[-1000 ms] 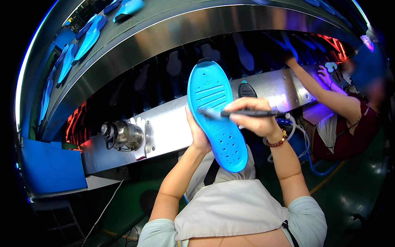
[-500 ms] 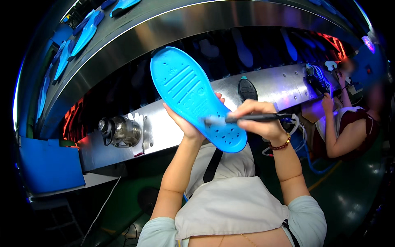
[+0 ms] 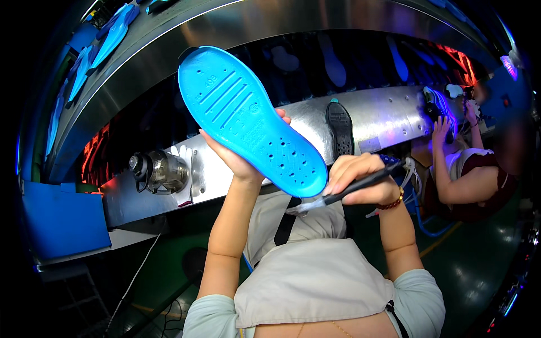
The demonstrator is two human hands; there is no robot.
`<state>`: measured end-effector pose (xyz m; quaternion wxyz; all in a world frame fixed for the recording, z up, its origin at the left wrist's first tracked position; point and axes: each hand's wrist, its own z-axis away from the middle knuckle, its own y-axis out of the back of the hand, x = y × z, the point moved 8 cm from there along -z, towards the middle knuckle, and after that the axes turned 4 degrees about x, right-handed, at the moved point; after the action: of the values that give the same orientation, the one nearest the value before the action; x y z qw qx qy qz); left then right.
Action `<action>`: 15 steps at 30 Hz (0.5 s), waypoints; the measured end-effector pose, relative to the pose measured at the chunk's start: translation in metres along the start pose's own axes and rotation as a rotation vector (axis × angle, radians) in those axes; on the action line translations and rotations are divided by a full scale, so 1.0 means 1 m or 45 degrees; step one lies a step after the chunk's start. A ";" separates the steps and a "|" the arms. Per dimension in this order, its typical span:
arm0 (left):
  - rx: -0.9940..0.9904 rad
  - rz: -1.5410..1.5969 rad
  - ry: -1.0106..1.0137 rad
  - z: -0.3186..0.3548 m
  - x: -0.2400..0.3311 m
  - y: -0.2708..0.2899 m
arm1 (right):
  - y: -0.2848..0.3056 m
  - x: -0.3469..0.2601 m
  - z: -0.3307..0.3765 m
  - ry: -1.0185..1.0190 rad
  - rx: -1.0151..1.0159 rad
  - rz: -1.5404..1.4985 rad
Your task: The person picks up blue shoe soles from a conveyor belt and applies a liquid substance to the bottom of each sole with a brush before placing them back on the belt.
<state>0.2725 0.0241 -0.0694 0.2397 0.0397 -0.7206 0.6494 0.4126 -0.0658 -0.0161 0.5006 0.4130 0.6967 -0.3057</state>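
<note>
A bright blue shoe insole (image 3: 253, 127) is tilted up in front of me, its face with grooves and small holes toward me. My left hand (image 3: 241, 165) is closed on its edge, the thumb side showing at the left and fingertips at the right; the other fingers are hidden behind it. My right hand (image 3: 363, 177) is closed round the black handle of a brush (image 3: 366, 181). The brush's pale bristle end points left, just below the insole's lower tip and over my lap. Beyond my right hand, a black shoe sole (image 3: 340, 127) lies on the metal bench (image 3: 307, 117).
A clear jar with a black lid (image 3: 160, 172) stands on the bench at left, beside a pale glove (image 3: 185, 194). At upper left, blue insoles (image 3: 115, 42) lie on a conveyor (image 3: 160, 36). A co-worker (image 3: 470, 174) sits at right, handling a shoe. White tubing (image 3: 414, 183) hangs beyond my right hand.
The brush has come off the insole's holed part and moved down to below its lower tip. My left hand has shifted the insole up and left.
</note>
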 end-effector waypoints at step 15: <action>0.020 0.143 0.105 0.020 -0.016 -0.032 | 0.011 0.034 0.005 -0.149 0.538 -0.454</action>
<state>0.2923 -0.0041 -0.0477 0.2320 -0.0257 -0.7061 0.6685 0.4192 -0.0562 -0.0498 0.3811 0.3607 0.6490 -0.5509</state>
